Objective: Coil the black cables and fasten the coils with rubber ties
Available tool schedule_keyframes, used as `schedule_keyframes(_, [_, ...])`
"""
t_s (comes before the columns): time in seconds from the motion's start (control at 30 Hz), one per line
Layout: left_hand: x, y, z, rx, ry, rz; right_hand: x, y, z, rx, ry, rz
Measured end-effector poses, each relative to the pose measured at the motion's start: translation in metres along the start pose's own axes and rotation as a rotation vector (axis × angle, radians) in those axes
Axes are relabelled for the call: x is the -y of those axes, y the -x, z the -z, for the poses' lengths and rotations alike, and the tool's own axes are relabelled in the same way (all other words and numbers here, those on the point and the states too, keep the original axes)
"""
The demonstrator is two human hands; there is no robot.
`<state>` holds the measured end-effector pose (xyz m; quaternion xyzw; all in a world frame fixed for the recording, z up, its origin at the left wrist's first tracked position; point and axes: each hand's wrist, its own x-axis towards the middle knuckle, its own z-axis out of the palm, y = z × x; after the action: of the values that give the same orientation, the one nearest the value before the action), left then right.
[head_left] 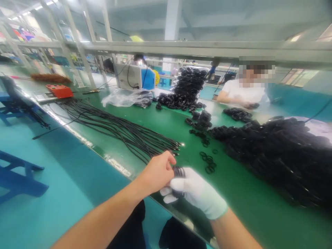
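Observation:
My bare left hand (159, 173) is closed at the left end of a short stack of black rings (178, 172), its fingertips against them. Wrapped round the same stack is my right hand (198, 190), in a white glove. Both hands are over the front edge of the green table (249, 204). Just beyond them lie the ends of a long bundle of black cables (124, 129). Several loose black rings (209, 162) are on the table to the right of the hands.
A big heap of black rings (280, 152) covers the right side. Farther back are a ring pile (189, 84), a clear plastic bag (116, 98), a white and blue machine (135, 76) and a red box (60, 91). A person in white (243, 91) sits across; a blue stool (20, 173) is left.

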<state>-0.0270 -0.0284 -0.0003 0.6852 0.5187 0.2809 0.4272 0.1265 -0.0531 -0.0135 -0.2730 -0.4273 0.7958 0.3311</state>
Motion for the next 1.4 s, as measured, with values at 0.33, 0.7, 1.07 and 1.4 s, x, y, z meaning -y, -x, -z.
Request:
schedule_keyframes(0.33, [-0.008, 0.005, -0.001, -0.081, -0.182, -0.025, -0.005, -0.001, 0.007, -0.047, 0.000, -0.033])
schedule_keyframes(0.7, [0.010, 0.031, -0.010, -0.038, -0.283, -0.466, -0.011, -0.007, 0.015, -0.011, -0.209, 0.111])
schedule_keyframes(1.07, [-0.003, 0.007, -0.010, -0.070, -0.133, -0.128, -0.012, 0.008, 0.016, -0.030, -0.061, -0.091])
schedule_keyframes(1.4, [0.003, 0.004, -0.022, -0.124, -0.174, -0.167, -0.011, 0.005, 0.015, -0.076, -0.015, -0.103])
